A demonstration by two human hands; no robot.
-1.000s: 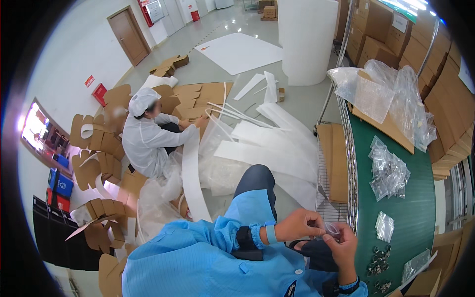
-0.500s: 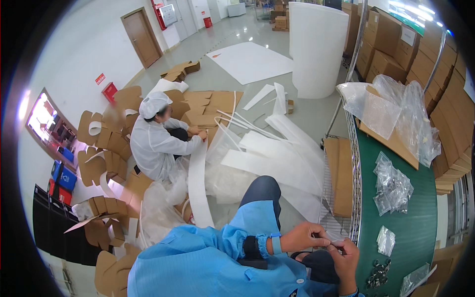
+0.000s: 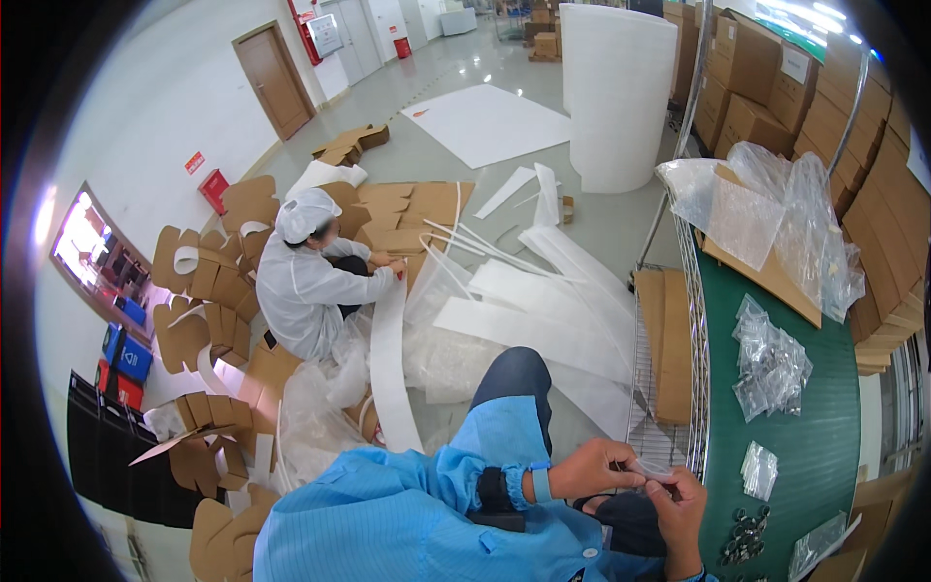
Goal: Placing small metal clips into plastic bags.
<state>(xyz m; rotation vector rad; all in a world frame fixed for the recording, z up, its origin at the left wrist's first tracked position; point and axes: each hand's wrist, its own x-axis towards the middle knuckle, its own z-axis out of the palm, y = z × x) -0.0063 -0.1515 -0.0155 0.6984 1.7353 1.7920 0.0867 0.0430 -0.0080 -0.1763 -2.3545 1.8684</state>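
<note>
Pretty bright in here: white wall [image 3: 145, 136] on the left, shiny grey floor [image 3: 412, 155]
Brown door [image 3: 275, 82] sits shut toward the back, window [image 3: 80, 238] glows far left, strip lights [image 3: 817, 14] blaze top right, green-topped table [image 3: 824, 398] runs down the right side.

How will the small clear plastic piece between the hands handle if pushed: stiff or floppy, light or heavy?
The clear plastic piece is probably light, since the left hand and right hand hold it only by fingertips. Its see-through look suggests thin, floppy film that may bend when pushed. Whether it contains anything is too small to tell.
</note>
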